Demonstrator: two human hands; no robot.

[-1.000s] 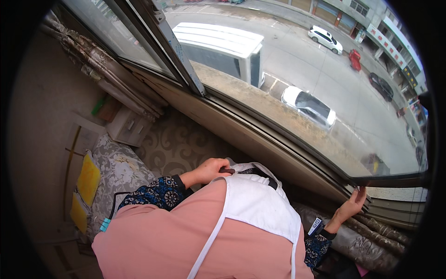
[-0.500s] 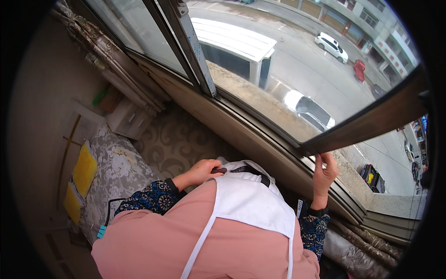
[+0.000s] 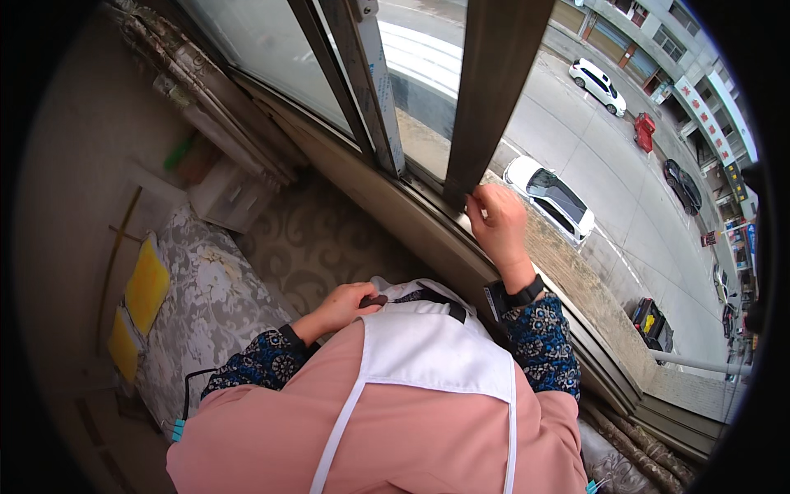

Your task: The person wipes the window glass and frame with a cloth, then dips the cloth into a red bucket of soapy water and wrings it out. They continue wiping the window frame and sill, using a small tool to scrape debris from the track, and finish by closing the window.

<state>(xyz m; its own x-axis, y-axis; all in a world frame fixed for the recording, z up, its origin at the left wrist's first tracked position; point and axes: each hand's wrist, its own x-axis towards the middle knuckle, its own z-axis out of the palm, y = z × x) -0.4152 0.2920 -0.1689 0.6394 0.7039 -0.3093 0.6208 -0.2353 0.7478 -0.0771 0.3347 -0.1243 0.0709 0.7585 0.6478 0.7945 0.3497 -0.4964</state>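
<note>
My right hand (image 3: 500, 226) has its curled fingers at the lower end of the dark upright edge of a sliding window sash (image 3: 498, 90). The sash stands in the metal track (image 3: 428, 196) of the window. Close to my waist, my left hand (image 3: 336, 308) is closed around a small dark brown thing (image 3: 374, 302), whose kind I cannot make out. It rests against the white apron (image 3: 436, 354) I wear over a pink top. Most of what the left fingers grip is hidden.
Another glass pane (image 3: 263, 66) stands left of the sash. Beyond the opening lie an outer ledge (image 3: 601, 321) and a street with parked cars. Indoors, a bed with flowered covers (image 3: 206, 280), a white cabinet (image 3: 226, 193) and a patterned curtain (image 3: 189, 82) are at the left.
The sash has slid left along its track, with my right hand moving along at its edge. More of the street shows through the opening. My left hand keeps its hold near the waist.
</note>
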